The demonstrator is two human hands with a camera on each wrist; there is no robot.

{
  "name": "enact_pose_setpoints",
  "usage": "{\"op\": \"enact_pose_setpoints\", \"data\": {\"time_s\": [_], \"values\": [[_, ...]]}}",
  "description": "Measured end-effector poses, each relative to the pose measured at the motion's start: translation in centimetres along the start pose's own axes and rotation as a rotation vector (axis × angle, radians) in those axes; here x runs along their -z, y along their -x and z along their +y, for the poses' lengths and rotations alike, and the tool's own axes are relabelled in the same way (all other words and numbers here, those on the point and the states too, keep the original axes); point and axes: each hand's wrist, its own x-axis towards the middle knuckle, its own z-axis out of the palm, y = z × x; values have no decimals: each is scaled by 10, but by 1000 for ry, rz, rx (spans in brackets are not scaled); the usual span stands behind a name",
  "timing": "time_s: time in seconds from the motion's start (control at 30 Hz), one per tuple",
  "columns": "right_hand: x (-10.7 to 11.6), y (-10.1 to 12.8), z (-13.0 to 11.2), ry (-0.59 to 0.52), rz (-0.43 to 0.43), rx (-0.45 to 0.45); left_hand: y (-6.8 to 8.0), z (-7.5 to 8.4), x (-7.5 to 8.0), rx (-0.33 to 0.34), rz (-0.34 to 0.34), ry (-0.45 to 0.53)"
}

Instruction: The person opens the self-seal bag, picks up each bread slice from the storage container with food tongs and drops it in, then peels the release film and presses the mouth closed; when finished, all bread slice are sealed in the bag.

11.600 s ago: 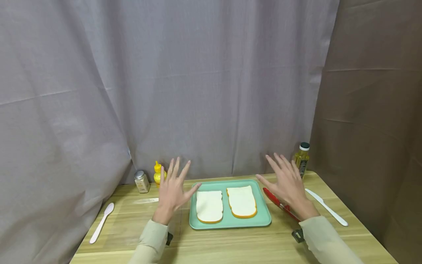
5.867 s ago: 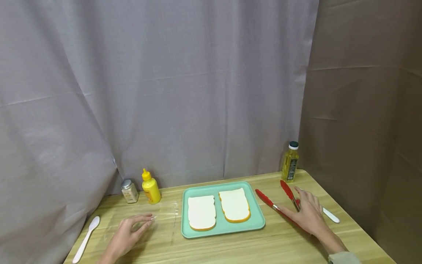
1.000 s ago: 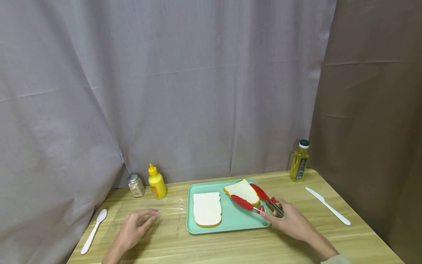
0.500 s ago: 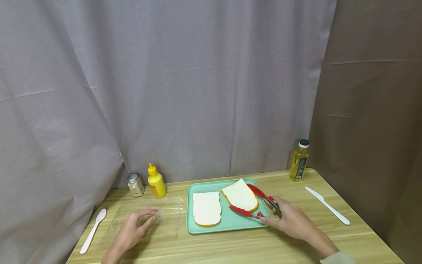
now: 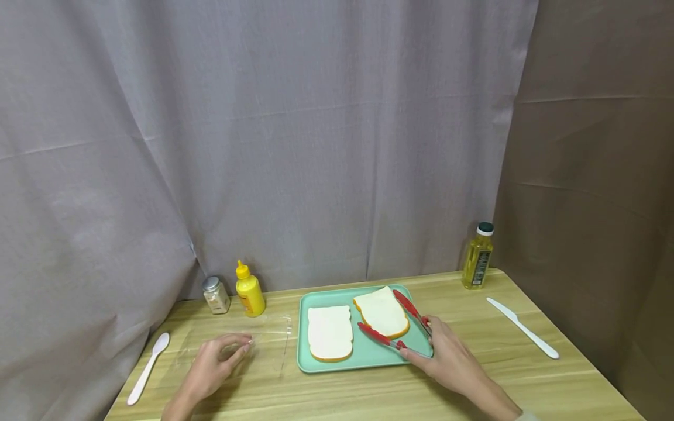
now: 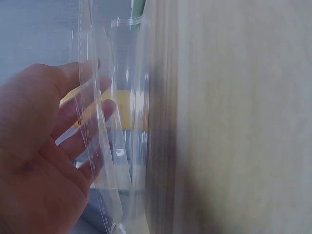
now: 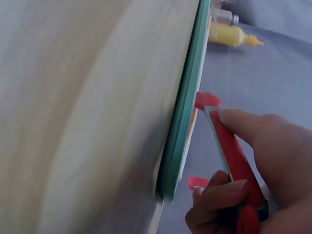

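Note:
My right hand (image 5: 444, 356) grips a pair of red-tipped tongs (image 5: 376, 334). The tongs' two arms are spread, one tip on either side of the right bread slice (image 5: 383, 311), which lies at an angle on the mint-green tray (image 5: 379, 359). A second bread slice (image 5: 330, 332) lies flat on the tray's left half. To the left, my left hand (image 5: 210, 365) pinches the edge of a clear plastic bag (image 5: 271, 345) lying on the table. In the left wrist view, the film of the bag (image 6: 105, 131) stands up between thumb and fingers.
Behind the bag stand a yellow squeeze bottle (image 5: 250, 293) and a small silver-capped jar (image 5: 216, 296). A white spoon (image 5: 148, 369) lies at far left. At right are a white knife (image 5: 523, 328) and an oil bottle (image 5: 477, 260). A grey curtain (image 5: 316, 146) hangs behind the table (image 5: 326, 397).
Earlier, my right hand picked up the tongs from the table and my left hand took the bag's edge. In the last second, tongs and right slice have shifted left and the slice has turned.

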Motion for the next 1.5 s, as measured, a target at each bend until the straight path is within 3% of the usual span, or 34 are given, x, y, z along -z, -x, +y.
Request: {"op": "enact_pose_setpoints", "data": {"time_s": [0.2, 0.6, 0.87, 1.07, 1.37, 1.5], "values": [[-6, -1, -10, -17, 7, -37, 0, -1, 1, 23, -15, 31], [-9, 3, -16, 46, -15, -48, -1, -2, 2, 17, -11, -6], [4, 3, -15, 187, -49, -99, -1, -1, 2, 6, -8, -4], [9, 0, -13, 200, -77, -138, -2, 1, 3, 5, 1, -6], [6, -11, 11, 106, -24, 3, -1, -1, 1, 27, -1, 6], [9, -17, 24, 56, -61, 26, 0, -2, 0, 24, 6, 1]]}}
